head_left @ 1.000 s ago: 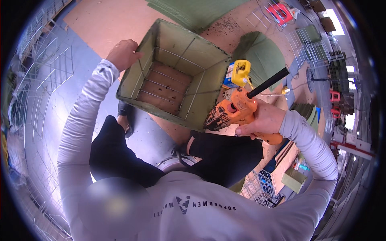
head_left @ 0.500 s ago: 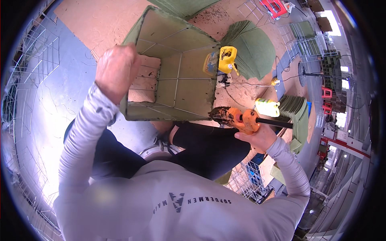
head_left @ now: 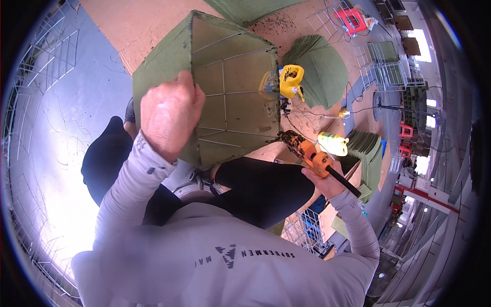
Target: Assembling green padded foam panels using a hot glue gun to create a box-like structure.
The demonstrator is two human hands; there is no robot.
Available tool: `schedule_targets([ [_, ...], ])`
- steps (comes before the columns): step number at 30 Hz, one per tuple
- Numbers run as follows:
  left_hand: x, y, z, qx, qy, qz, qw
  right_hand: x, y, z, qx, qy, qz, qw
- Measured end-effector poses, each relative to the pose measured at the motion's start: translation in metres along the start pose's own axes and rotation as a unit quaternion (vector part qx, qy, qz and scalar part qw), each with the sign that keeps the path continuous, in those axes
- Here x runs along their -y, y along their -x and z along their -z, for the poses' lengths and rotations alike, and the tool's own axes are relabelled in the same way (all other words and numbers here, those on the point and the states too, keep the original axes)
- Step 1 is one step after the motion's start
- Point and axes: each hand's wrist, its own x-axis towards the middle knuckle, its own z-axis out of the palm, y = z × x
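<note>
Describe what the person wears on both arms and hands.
Both arms are covered by long, close-fitting, light grey sleeves of one top. The left sleeve reaches the wrist and has a few small dark marks near the cuff. The right sleeve is the same plain grey and also ends at the wrist. The left hand and right hand are bare, with no gloves, and no watch or rings show.

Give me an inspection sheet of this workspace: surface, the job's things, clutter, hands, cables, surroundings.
Surface: tan board on a grey floor.
Job's things: green fabric-covered wire box, tilted up; orange glue gun.
Clutter: yellow tool, stacks of green fabric pieces.
Hands: left hand grips the box's rim; right hand holds the glue gun, nozzle at the box's corner.
Cables: thin cord across the floor.
Surroundings: white wire frames, red stool.
</note>
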Motion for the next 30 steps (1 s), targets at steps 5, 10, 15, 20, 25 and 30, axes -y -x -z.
schedule_targets([
  [5, -0.002, 0.001, 0.002, 0.011, 0.01, 0.0, 1.0, -0.005, -0.004, -0.009, -0.06, 0.002, 0.04, 0.997],
  [10, 0.001, 0.002, 0.0, 0.014, 0.029, 0.022, 0.999, -0.006, -0.005, -0.007, -0.036, 0.009, 0.025, 0.999],
  [15, 0.003, 0.005, 0.0, 0.01, 0.042, 0.018, 0.999, -0.005, -0.011, -0.006, -0.009, 0.03, -0.015, 0.999],
  [20, 0.004, 0.006, -0.002, 0.006, 0.045, 0.021, 0.999, -0.013, -0.01, -0.012, -0.031, 0.028, -0.029, 0.999],
  [25, 0.004, 0.007, -0.002, 0.008, 0.032, 0.024, 0.999, -0.02, -0.006, -0.011, -0.033, -0.012, -0.041, 0.999],
  [30, 0.005, 0.008, -0.002, 0.008, 0.04, 0.011, 0.999, -0.013, -0.004, -0.006, -0.012, 0.082, -0.069, 0.994],
])
